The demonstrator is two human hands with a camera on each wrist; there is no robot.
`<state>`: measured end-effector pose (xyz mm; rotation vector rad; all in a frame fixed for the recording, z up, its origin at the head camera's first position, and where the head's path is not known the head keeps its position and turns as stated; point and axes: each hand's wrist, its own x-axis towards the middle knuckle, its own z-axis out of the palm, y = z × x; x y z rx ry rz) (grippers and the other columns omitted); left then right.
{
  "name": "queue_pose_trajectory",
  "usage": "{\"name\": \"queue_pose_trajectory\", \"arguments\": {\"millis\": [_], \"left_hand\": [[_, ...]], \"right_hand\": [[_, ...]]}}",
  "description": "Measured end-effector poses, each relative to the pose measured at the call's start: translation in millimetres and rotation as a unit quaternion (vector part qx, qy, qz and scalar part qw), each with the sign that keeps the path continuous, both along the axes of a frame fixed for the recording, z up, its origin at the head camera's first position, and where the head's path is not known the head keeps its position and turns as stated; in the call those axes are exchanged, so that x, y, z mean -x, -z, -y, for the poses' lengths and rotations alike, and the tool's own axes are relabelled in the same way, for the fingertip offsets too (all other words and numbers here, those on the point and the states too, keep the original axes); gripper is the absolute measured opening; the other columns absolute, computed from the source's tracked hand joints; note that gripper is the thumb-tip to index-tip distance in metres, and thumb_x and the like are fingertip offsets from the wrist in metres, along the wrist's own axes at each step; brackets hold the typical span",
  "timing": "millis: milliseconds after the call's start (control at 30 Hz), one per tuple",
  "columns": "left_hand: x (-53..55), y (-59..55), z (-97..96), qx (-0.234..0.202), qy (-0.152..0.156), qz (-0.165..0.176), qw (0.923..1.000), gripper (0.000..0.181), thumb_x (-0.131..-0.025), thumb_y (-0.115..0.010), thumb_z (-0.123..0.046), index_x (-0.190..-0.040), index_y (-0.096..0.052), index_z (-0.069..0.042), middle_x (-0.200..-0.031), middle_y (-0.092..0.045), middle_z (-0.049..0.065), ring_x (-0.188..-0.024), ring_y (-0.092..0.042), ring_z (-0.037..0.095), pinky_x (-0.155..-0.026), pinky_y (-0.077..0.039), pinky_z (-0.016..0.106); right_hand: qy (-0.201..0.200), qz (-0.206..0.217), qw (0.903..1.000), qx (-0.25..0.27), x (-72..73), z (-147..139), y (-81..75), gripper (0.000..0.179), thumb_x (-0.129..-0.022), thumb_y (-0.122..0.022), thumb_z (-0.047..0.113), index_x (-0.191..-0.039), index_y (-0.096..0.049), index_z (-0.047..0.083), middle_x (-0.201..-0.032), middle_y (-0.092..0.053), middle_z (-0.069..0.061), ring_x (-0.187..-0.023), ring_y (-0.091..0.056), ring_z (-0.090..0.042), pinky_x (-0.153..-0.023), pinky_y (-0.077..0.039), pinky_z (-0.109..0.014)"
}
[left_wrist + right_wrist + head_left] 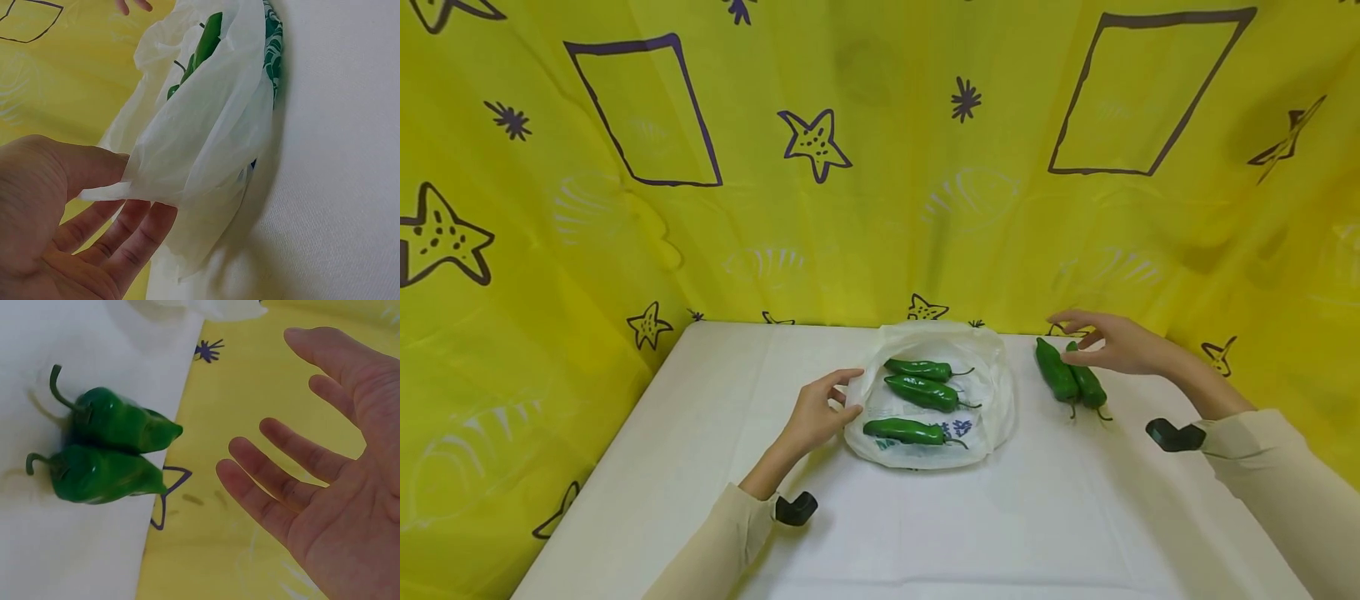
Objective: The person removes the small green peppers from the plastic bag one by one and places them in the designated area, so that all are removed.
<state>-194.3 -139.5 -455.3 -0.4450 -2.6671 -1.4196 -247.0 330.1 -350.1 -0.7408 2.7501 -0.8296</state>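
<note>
- Two loose peppers [1056,373]: right of plastic bag [1003,408], side by side, long axes near-to-far, tips far.
- Right hand [1112,343]: nearer to them, spread, not touching.
- Left hand [816,408]: pinches bag's left rim.

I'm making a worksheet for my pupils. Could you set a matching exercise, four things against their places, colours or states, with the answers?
Things:
1. Left hand
2. Right hand
3. Bag
4. Curtain

Descriptions:
A. Mostly yellow
B. Open, with three green peppers inside
C. Holding the bag's edge
D. Near two green peppers outside the bag, holding nothing

Pairs: 1-C, 2-D, 3-B, 4-A
</note>
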Motion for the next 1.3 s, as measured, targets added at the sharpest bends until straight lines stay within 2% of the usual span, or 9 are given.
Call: {"name": "queue_pose_trajectory", "arguments": {"millis": [367,533,800,1067,1300], "left_hand": [[-0.5,1.5,1.7,0.002,-0.002,0.002,1.0,0.054,-0.085,-0.08,0.001,-0.136,-0.065,-0.01,-0.121,-0.068,0.015,-0.085,-0.065,0.02,-0.06,-0.054,0.024],[-0.7,0.8,2.3,0.008,-0.006,0.01,0.9999,0.056,-0.085,-0.081,-0.001,-0.138,-0.064,-0.011,-0.122,-0.067,0.013,-0.086,-0.064,0.019,-0.061,-0.054,0.023],[-1.6,-1.0,1.4,0.008,-0.003,0.003,1.0,0.054,-0.086,-0.08,-0.001,-0.137,-0.064,-0.009,-0.121,-0.068,0.014,-0.085,-0.064,0.019,-0.06,-0.054,0.024],[-1.3,-0.5,1.4,0.01,-0.006,0.01,0.9999,0.055,-0.086,-0.08,-0.001,-0.137,-0.064,-0.01,-0.123,-0.068,0.013,-0.085,-0.064,0.018,-0.06,-0.053,0.023],[-0.9,-1.0,1.0,0.006,-0.003,0.002,1.0,0.054,-0.086,-0.08,0.0,-0.136,-0.065,-0.01,-0.121,-0.068,0.014,-0.085,-0.065,0.02,-0.06,-0.053,0.024]], "right_hand": [[-0.024,-0.008,0.9997,0.001,-0.3,26,-11.3,0.063,-0.097,-0.074,0.025,-0.152,-0.046,0.011,-0.138,-0.059,-0.022,-0.114,-0.065,-0.039,-0.091,-0.056,-0.053],[-0.039,-0.014,0.9991,0.006,1.3,38,-14.9,0.062,-0.095,-0.075,0.024,-0.15,-0.049,0.011,-0.135,-0.06,-0.022,-0.113,-0.064,-0.039,-0.089,-0.058,-0.049],[-0.058,-0.026,0.9979,0.01,5.5,57,-13.4,0.064,-0.092,-0.079,0.023,-0.149,-0.051,0.013,-0.135,-0.061,-0.021,-0.109,-0.068,-0.036,-0.086,-0.059,-0.043],[-0.089,-0.034,0.9954,0.015,3.0,80,-15.8,0.062,-0.093,-0.079,0.024,-0.147,-0.053,0.011,-0.133,-0.062,-0.023,-0.109,-0.067,-0.041,-0.086,-0.059,-0.05],[-0.109,-0.028,0.9935,0.02,3.5,99,-14.1,0.062,-0.093,-0.078,0.023,-0.148,-0.052,0.012,-0.133,-0.062,-0.018,-0.11,-0.067,-0.038,-0.086,-0.058,-0.049]]}}
